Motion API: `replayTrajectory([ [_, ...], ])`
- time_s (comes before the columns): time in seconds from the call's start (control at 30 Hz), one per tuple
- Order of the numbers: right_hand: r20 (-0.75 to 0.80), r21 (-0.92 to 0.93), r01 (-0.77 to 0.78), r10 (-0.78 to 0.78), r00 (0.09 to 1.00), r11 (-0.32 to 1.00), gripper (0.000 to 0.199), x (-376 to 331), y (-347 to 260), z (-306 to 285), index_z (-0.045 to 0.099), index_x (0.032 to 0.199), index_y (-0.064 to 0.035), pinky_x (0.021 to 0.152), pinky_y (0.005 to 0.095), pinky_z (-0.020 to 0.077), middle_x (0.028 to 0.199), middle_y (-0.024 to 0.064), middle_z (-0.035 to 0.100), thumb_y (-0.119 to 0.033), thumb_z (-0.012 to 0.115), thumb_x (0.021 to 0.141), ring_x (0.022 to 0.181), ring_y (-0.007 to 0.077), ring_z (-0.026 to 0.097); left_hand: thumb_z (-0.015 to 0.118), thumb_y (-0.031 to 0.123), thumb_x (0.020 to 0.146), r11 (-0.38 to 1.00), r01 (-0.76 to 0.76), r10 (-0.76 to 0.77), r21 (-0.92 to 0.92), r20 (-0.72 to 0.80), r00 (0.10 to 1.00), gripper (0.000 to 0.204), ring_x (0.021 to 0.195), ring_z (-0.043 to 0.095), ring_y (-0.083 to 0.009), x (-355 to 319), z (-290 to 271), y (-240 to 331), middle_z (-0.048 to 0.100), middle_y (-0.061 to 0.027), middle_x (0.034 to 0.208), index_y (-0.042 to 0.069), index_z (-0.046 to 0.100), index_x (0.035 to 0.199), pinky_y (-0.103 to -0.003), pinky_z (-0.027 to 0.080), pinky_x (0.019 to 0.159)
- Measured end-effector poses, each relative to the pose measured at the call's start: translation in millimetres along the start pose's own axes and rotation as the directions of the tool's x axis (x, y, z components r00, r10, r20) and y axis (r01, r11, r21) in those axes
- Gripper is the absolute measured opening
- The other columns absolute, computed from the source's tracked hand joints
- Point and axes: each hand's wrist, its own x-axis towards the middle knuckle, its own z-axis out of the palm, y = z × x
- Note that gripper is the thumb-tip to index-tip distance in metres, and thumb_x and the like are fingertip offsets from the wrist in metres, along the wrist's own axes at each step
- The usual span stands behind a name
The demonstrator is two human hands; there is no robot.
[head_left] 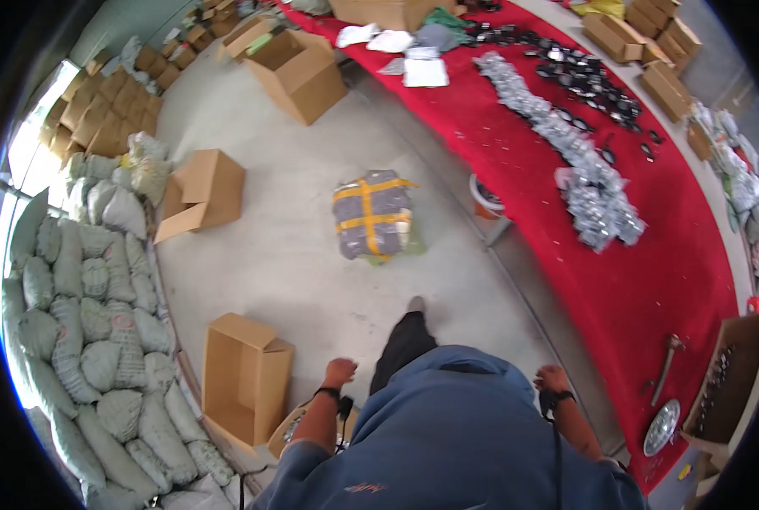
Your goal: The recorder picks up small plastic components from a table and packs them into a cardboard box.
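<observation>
My left hand (341, 372) hangs beside my body with its fingers curled in and nothing seen in it. Nearest to it is an open, upright cardboard box (248, 384) on the floor at the left. At my other side, my right hand (552, 379) is also loosely closed, with no object showing, close to the edge of the red-covered table (643, 314). Both wrists wear dark bands. On the floor ahead, apart from both hands, lies a grey wrapped bundle (371, 214) crossed with yellow tape. One of my feet is forward, pointing toward it.
Stacked pale sacks (99, 314) line the left side. Open cartons (203, 194) stand on the floor. Piles of silvery wrapped pieces (596, 200) and black parts (587, 81) cover part of the table. A hammer-like tool (666, 370) and a round metal dish (661, 427) lie near its front.
</observation>
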Motion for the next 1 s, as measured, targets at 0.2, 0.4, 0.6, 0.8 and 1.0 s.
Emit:
replayTrajectory([
  [0.2,0.266,-0.927,0.353,-0.433,0.861,0.131,0.016,36.7,140.4,12.7,0.081,0.094,-0.0097,0.084,0.0549,0.0619,0.098,0.0176,0.081,-0.02,0.069,0.092,0.095,0.0398,0.079,0.083,0.03,0.087,0.939,0.143,-0.189,-0.312,-0.124,0.974,0.03,0.102,0.081,-0.0315,154.3,-98.3,149.4,0.084,-0.0138,0.104,0.011,0.084,0.111,-0.045,0.063,0.092],
  [0.4,-0.063,-0.441,0.333,-0.399,0.915,0.833,0.015,7.5,89.0,80.4,0.076,0.094,-0.0051,0.089,0.0553,0.06,0.101,0.0219,0.079,-0.011,0.062,0.093,0.101,0.0464,0.075,0.081,0.029,0.09,0.969,-0.245,0.235,-0.024,-0.205,0.95,0.036,0.103,0.081,-0.0334,275.2,-179.8,329.4,0.084,-0.0175,0.107,0.007,0.083,0.118,-0.043,0.063,0.091],
  [0.6,-0.121,-0.463,0.276,-0.368,0.922,0.842,0.02,57.0,-13.5,93.6,0.081,0.092,-0.0068,0.076,0.0483,0.062,0.091,0.0193,0.08,-0.025,0.073,0.087,0.083,0.0404,0.077,0.081,0.028,0.091,0.898,-0.416,0.432,0.145,-0.114,0.894,0.036,0.1,0.081,-0.0322,364.8,-200.6,442.3,0.084,-0.0173,0.106,0.005,0.08,0.118,-0.041,0.062,0.089],
  [0.8,0.008,-0.644,0.504,-0.653,0.757,0.576,0.021,104.4,-106.3,86.3,0.082,0.102,-0.0043,0.074,0.0403,0.063,0.098,0.009,0.082,-0.02,0.069,0.097,0.085,0.0254,0.078,0.087,0.017,0.085,0.919,-0.383,0.384,0.091,0.006,0.923,0.041,0.097,0.081,-0.0282,397.4,-230.6,523.3,0.084,-0.0151,0.104,0.003,0.077,0.122,-0.038,0.063,0.089],
  [1.0,-0.198,0.314,0.067,-0.003,0.98,0.947,0.018,115.2,-144.0,101.4,0.074,0.114,-0.0033,0.058,0.0379,0.059,0.099,0.0124,0.076,-0.014,0.065,0.103,0.075,0.0233,0.073,0.088,0.016,0.086,0.844,-0.486,0.513,0.228,-0.079,0.855,0.041,0.098,0.081,-0.0275,454.5,-279.3,589.1,0.084,-0.0141,0.104,0.003,0.077,0.123,-0.04,0.064,0.091],
])
